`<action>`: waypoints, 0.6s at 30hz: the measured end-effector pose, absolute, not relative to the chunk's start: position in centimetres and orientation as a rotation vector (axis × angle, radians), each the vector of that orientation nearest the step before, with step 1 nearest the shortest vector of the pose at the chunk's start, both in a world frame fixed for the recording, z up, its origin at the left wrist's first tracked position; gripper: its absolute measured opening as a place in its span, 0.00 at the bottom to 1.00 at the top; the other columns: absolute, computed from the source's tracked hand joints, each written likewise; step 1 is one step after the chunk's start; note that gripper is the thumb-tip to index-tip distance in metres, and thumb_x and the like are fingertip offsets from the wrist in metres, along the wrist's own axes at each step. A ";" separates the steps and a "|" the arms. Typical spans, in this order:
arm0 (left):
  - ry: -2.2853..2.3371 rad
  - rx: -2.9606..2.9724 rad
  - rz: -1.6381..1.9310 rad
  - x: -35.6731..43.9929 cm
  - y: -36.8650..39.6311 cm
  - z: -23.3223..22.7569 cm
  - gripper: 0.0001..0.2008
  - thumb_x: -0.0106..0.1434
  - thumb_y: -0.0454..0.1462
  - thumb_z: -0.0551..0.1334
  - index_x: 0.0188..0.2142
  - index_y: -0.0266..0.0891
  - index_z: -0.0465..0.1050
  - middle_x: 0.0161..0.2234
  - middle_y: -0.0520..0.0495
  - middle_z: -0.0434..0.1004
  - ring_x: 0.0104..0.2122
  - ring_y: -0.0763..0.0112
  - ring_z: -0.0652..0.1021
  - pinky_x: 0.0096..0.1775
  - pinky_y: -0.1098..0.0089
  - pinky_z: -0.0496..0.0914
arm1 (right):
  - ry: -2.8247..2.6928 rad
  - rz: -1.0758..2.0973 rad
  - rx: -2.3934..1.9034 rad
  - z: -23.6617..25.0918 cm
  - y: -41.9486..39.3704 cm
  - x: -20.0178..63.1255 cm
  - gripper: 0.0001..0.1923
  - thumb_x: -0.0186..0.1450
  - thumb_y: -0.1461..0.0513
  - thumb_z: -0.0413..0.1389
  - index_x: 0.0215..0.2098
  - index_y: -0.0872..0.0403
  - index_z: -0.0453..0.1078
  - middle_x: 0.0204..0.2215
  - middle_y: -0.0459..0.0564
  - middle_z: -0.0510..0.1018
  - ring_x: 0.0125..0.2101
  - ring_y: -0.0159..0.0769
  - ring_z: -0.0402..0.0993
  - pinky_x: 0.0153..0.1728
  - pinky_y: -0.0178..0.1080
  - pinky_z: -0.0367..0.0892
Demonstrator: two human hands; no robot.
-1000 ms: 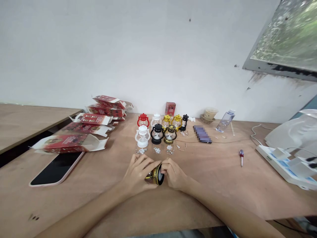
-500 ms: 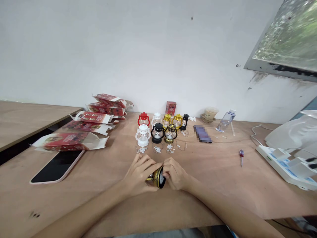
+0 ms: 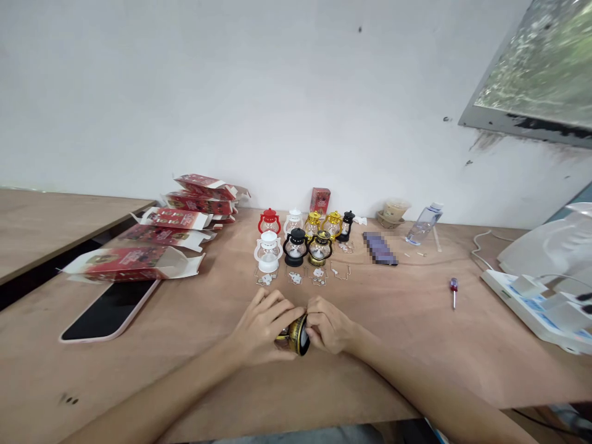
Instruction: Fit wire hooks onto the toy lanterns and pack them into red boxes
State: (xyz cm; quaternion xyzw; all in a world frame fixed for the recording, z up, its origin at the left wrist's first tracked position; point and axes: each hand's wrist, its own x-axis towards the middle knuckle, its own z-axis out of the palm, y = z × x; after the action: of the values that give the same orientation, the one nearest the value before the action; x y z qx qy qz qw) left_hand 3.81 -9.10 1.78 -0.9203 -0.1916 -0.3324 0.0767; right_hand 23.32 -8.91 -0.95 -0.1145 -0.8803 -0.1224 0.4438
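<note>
My left hand point(image 3: 267, 327) is wrapped round a small black-and-gold lantern point(image 3: 295, 340), which lies on its side with its base turned to the right. The fingers of my right hand point(image 3: 329, 324) are closed and pressed against the pale underside of that base; whatever they pinch is hidden. Beyond my hands stand a white lantern point(image 3: 268, 254), a black lantern point(image 3: 295, 250) and a bronze lantern point(image 3: 319, 250). Bent wire handles with small white pieces point(image 3: 295, 278) lie in front of them. Behind is a row with red point(image 3: 269, 223), white, gold and black lanterns.
Opened red boxes point(image 3: 134, 262) are piled at the left, above a phone point(image 3: 108, 311). To the right lie another phone point(image 3: 380, 248), a screwdriver point(image 3: 454, 292) and a power strip point(image 3: 531, 308). A tilted bottle point(image 3: 423, 225) and a cup point(image 3: 394, 211) are by the wall.
Both hands keep their hold at nearly the same place. The lantern's base has tilted slightly, and the right fingers have shifted a little over it. The whole view has moved slightly.
</note>
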 end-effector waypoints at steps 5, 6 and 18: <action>-0.604 -2.692 -1.062 3.9 -8.8 1.5 0.20 0.52 0.40 0.62 0.44 0.36 0.68 0.31 0.48 0.75 0.33 0.67 0.68 0.35 0.66 0.55 | -2.122 -0.225 -0.478 -0.6 -10.0 22.5 0.06 0.62 0.69 0.42 0.36 0.55 0.55 0.28 0.50 0.61 0.30 0.36 0.58 0.28 0.38 0.65; -0.599 -2.676 -1.077 3.9 -8.8 1.4 0.20 0.52 0.40 0.62 0.44 0.36 0.68 0.31 0.48 0.75 0.33 0.67 0.69 0.35 0.66 0.55 | -2.120 -0.211 -0.513 -0.5 -10.2 22.4 0.06 0.61 0.69 0.42 0.36 0.55 0.55 0.28 0.50 0.62 0.30 0.36 0.58 0.28 0.38 0.65; -0.578 -2.619 -1.087 4.3 -9.5 1.7 0.19 0.53 0.39 0.59 0.44 0.35 0.68 0.29 0.48 0.75 0.30 0.67 0.69 0.32 0.65 0.54 | -2.041 -0.182 -0.478 -0.5 -10.4 22.1 0.07 0.59 0.69 0.42 0.35 0.53 0.53 0.28 0.49 0.59 0.29 0.36 0.57 0.28 0.38 0.64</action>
State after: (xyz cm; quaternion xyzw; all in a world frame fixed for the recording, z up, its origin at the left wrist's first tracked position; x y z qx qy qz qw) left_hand 4.29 -9.50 1.73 -0.8981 -0.1982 -0.3727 0.1234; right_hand 22.10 -10.43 -0.53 -0.1974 -0.8424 -0.0752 0.4958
